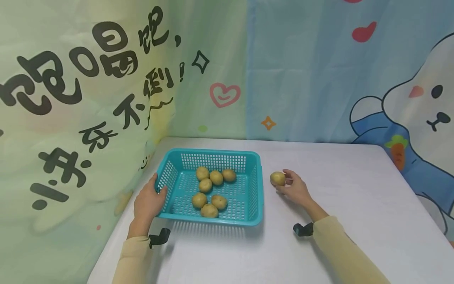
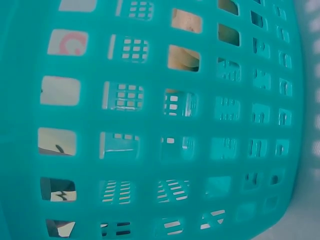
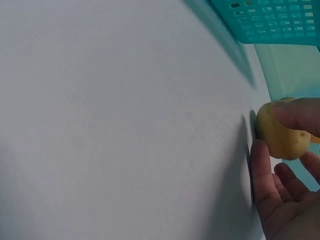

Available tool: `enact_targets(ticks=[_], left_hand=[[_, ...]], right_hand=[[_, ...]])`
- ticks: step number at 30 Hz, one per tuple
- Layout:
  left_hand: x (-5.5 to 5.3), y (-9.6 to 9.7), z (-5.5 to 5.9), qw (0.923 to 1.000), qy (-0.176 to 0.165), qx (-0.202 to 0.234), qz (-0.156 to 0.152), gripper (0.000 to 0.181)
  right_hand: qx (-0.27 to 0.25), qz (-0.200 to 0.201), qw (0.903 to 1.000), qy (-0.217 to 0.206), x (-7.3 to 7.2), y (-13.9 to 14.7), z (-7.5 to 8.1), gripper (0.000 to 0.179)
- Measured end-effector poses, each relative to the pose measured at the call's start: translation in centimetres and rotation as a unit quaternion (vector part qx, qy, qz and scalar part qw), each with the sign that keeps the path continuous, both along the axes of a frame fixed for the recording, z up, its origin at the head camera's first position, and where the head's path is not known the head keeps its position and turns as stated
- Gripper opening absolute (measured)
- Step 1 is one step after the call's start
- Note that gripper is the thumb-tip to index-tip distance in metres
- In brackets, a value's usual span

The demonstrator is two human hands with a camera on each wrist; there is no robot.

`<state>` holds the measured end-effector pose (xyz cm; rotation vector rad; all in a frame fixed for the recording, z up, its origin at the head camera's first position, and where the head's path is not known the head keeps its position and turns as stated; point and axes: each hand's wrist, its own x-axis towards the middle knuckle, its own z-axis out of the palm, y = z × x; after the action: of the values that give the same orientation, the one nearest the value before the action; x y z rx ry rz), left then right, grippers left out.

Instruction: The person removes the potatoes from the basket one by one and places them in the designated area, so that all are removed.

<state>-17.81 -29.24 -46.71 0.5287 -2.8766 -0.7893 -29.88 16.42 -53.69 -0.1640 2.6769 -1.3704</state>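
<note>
A teal plastic basket [image 1: 253,189] with perforated walls sits on the white table, several potatoes [image 1: 209,210] lying inside in two loose groups. My left hand [image 1: 149,201] grips its left rim, thumb over the inside. The left wrist view is filled by the basket's wall [image 2: 150,120], and that hand is out of its sight. Right of the basket, my right hand [image 1: 294,189] holds a single potato [image 1: 277,178] between thumb and fingers. In the right wrist view, the thumb [image 3: 300,116] lies over this potato [image 3: 282,137], which is close to the tabletop.
The white table [image 1: 354,189] extends to the right and in front of the basket. Behind it hangs a printed cloth backdrop [image 1: 298,86], with another printed sheet [image 1: 88,165] along the left side. A small black mount [image 1: 303,230] projects from the right wrist.
</note>
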Motion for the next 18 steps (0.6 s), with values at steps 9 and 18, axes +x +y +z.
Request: enact_targets(ticks=[9,18], left_hand=[[0.0,0.1,0.2,1.0000,0.003,0.001,-0.001,0.066],[0.0,0.1,0.2,1.0000,0.003,0.003,-0.001,0.066]], right_hand=[[0.020,0.004,0.9998,-0.001,1.0,2.6,0.3,0.074],[0.018,-0.006,0.9998,-0.011,1.5,4.2,0.2,0.074]])
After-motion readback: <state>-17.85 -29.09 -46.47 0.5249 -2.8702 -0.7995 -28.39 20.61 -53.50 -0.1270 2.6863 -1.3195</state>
